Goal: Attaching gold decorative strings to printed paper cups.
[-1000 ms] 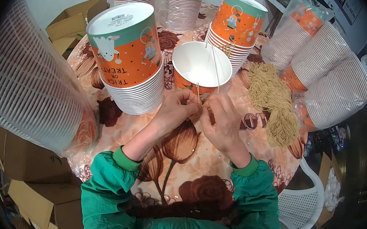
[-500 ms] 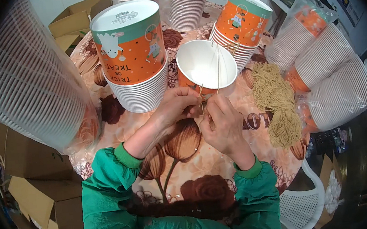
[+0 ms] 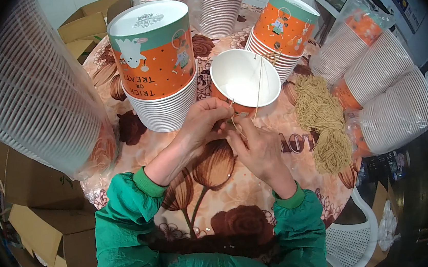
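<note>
Tablecloth (image 3: 253, 191) floral under hands (image 3: 261, 152) pinching string (image 3: 258, 88); cartons (image 3: 81, 252) left, chair (image 3: 355, 238) right.

Paper bucket (image 3: 245, 81): round, white inside, orange outside, mouth up on desk (image 3: 230, 193). String (image 3: 259, 87): thin, tan, stretched across mouth from far side, down over near rim. Short curved length hangs just in front of bucket. Knot detail too small to tell.

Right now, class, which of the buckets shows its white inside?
The orange bucket between the two unwrapped upside-down stacks: its open mouth shows, whereas those show closed bottoms.
</note>
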`<state>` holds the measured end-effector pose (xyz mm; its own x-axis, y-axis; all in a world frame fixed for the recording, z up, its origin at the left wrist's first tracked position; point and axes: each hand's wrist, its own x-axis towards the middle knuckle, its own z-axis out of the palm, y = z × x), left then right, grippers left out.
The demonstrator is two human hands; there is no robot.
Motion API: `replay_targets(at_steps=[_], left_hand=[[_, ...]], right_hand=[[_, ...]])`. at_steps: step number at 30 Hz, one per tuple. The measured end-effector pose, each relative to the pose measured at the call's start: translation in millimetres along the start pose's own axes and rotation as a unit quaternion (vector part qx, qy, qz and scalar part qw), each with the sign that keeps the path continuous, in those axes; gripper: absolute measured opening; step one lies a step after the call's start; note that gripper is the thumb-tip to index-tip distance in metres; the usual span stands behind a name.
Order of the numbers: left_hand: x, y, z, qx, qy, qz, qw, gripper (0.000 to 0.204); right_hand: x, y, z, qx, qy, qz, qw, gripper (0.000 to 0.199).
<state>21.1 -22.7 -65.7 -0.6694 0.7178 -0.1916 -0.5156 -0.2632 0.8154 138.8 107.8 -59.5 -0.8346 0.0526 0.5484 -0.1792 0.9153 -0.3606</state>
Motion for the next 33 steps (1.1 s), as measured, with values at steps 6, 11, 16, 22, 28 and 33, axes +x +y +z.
replay_targets(at_steps=[6,11,16,22,28,33], left_hand=[[-0.3,-2.6,-1.3,0.008,-0.015,0.005,1.0,0.002],[0.0,-3.3,-0.7,0.003,-0.016,-0.001,1.0,0.0],[0.7,-6.8,-2.3,0.002,-0.014,0.004,1.0,0.001],[3.5,-7.5,-3.4,-0.018,-0.029,-0.004,0.999,0.008],[4.0,-4.3,2.5,-0.045,-0.026,-0.015,0.999,0.011],[7.4,-5.4,4.1,-0.037,0.016,-0.023,0.999,0.012]], right_hand=[[-2.9,7.3,1.2,-0.021,0.005,-0.029,0.999,0.013],[-1.9,4.8,-2.3,-0.009,0.019,-0.045,0.999,0.013],[-1.5,0.0,-4.3,-0.002,-0.005,-0.042,0.999,0.009],[0.4,3.1,-4.5,0.026,-0.006,-0.075,0.997,0.012],[2.0,5.7,-6.5,0.017,-0.002,-0.093,0.996,0.009],[1.6,4.4,-3.0,0.015,0.005,-0.085,0.996,0.008]])
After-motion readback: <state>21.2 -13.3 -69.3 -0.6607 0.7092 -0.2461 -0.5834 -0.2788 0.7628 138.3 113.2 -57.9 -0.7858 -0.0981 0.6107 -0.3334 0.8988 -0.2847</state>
